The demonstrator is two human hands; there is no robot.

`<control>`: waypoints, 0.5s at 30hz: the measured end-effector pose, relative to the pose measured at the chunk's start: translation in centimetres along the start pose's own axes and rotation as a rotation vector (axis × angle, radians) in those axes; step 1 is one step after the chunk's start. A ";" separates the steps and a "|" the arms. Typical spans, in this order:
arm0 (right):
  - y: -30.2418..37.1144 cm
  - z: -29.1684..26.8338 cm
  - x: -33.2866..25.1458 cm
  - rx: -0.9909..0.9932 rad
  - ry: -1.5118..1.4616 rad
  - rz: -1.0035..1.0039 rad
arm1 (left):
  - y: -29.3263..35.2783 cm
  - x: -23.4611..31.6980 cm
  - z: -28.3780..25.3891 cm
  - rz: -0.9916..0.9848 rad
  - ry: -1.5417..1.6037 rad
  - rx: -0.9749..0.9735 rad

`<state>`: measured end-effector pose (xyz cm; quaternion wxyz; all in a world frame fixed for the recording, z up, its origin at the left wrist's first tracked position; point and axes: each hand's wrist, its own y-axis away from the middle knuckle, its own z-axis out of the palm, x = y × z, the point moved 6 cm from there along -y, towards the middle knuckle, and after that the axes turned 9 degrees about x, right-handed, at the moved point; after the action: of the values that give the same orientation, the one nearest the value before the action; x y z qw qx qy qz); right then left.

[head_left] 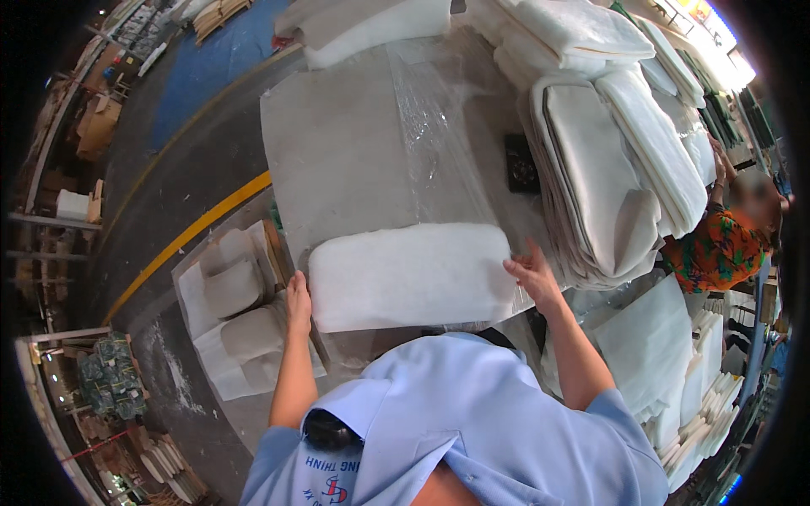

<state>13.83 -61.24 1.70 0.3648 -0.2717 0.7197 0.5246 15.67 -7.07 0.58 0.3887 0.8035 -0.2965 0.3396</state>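
A thick white rectangular foam pad (411,274) lies on the near edge of a grey worktable (337,152). My left hand (298,302) presses against its left end, and my right hand (531,277) grips its right end, fingers on the pad's upper corner. A sheet of clear plastic film (434,143) runs across the table beyond the pad. My light blue shirt fills the bottom of the view.
Stacks of folded white padding (607,169) pile up on the right, with more at the back (371,25). A box of white pieces (232,312) sits on the floor at left. A person in an orange patterned top (717,249) stands at right. A yellow floor line (186,240) runs left.
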 end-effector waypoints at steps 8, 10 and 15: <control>-2.0 4.1 -1.9 -0.124 0.075 -0.113 | -3.2 2.5 3.2 -0.165 0.243 -0.109; 0.1 4.0 -3.3 -0.098 0.013 -0.228 | -1.9 2.9 1.4 -0.092 0.381 0.015; 8.3 0.3 -4.0 0.022 -0.006 -0.447 | 7.0 3.9 -3.8 0.145 0.658 0.066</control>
<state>9.78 -58.41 9.48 0.4774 -0.4188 0.6461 0.4234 11.60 -8.49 8.37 0.4123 0.6397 -0.2003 0.6169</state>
